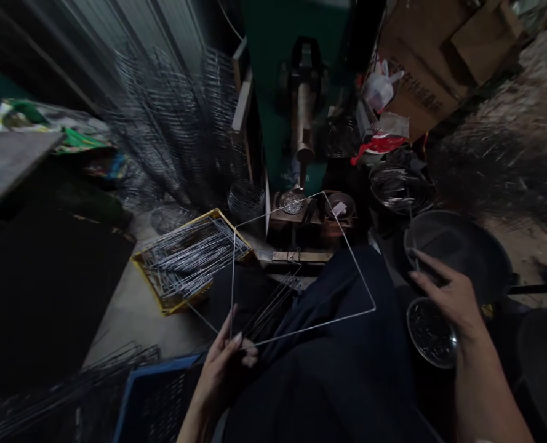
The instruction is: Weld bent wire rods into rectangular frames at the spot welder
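Now, the left hand has thumb and fingers pinched tight on the near corner of the bent wire frame, up over the lap. Over here, the right hand, thumb and forefinger nearly together, grips a slim, blurred wire piece beside the metal bowl. Open room lies between frame and right hand; the yellow crate crowds the left, the machine ahead.

Crate w/ rods L of wire frame
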{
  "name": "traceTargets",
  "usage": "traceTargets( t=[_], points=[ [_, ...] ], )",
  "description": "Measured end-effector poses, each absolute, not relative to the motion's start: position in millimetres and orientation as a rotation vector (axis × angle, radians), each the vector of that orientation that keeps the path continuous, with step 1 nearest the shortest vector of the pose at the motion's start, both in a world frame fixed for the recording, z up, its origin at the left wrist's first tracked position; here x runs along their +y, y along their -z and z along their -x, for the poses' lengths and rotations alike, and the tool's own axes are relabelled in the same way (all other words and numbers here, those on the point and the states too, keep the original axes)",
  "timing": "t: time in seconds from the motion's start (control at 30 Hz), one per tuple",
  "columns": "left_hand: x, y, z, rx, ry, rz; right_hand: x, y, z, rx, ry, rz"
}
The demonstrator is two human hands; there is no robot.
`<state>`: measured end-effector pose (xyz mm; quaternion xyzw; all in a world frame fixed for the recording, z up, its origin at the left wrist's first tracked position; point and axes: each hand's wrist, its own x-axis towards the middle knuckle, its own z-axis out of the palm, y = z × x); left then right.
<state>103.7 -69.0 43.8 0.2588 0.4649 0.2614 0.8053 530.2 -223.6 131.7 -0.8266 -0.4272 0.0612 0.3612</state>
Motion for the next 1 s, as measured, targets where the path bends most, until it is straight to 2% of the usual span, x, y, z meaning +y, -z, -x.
traceTargets(
  t=[0.4, 0.57, 0.83, 1.0],
  points=[
    [-54, -53, -124, 1.016, -0.631, -0.653, -208, -105, -492, -1.421, -0.283, 2.082],
    [-56, -41, -138, 0.883, -0.555, -0.688, -187, -82, -456, -1.529, -0.229, 1.955],
    [-80, 3, -180, 0.577, -0.474, -0.703, -165, -20, -400, -1.444, -0.327, 1.946],
    [-13, 12, -195, 0.720, -0.613, -0.617, -184, -3, -414, -1.554, -0.235, 1.922]
  ],
)
